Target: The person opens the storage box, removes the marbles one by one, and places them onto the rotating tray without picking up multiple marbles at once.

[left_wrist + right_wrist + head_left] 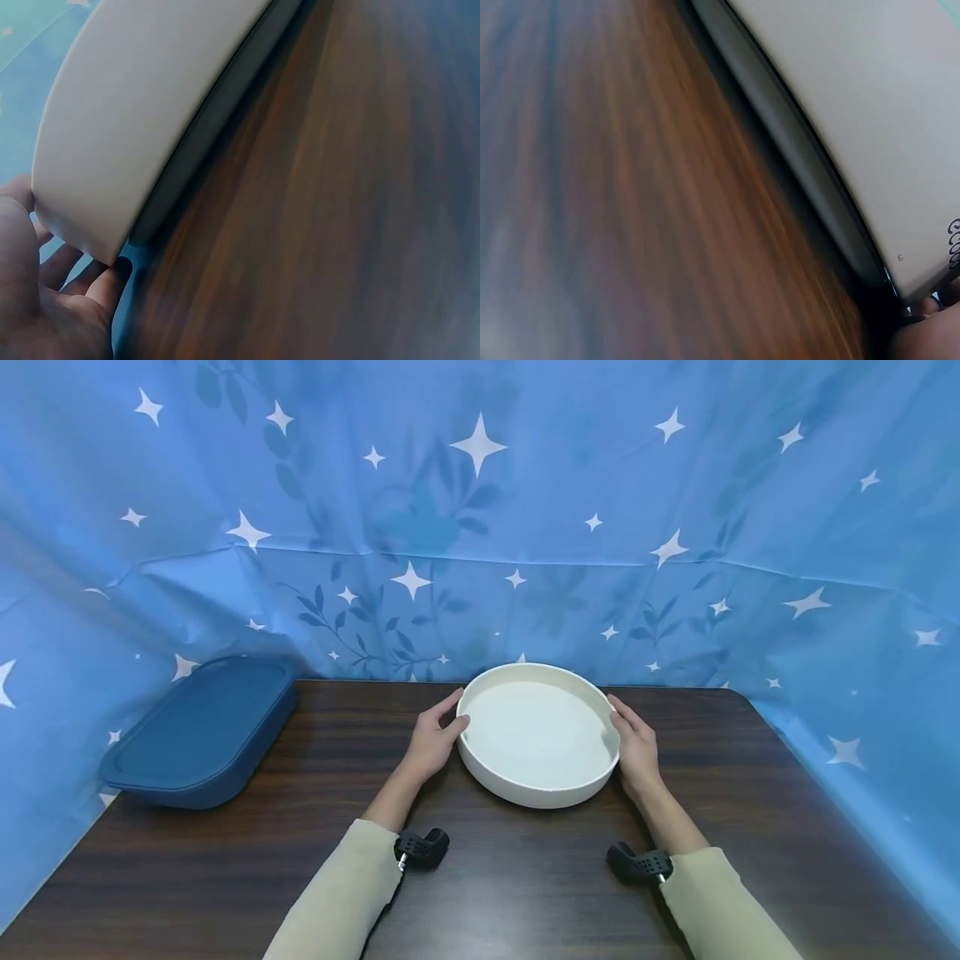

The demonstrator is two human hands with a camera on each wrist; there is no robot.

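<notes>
A round, shallow white tray (537, 796) with a raised wall is at the middle of the far side of the table. My left hand (431, 739) grips its left side, thumb at the rim and the other fingers around the outside. On the opposite side my right hand (636, 750) holds the wall, with its thumb near the rim too. In the left wrist view, fingertips reach under the lower edge of the white wall (142, 112). A dark grey band runs below that wall (855, 112); whether the tray touches the table cannot be told.
A blue box-like container (202, 727) with rounded corners and a flat top stands at the table's far left edge. Dark wood-grain table (517, 893) lies under the hands. A blue curtain with white stars (480, 527) hangs behind it. Each wrist wears a black device (422, 848).
</notes>
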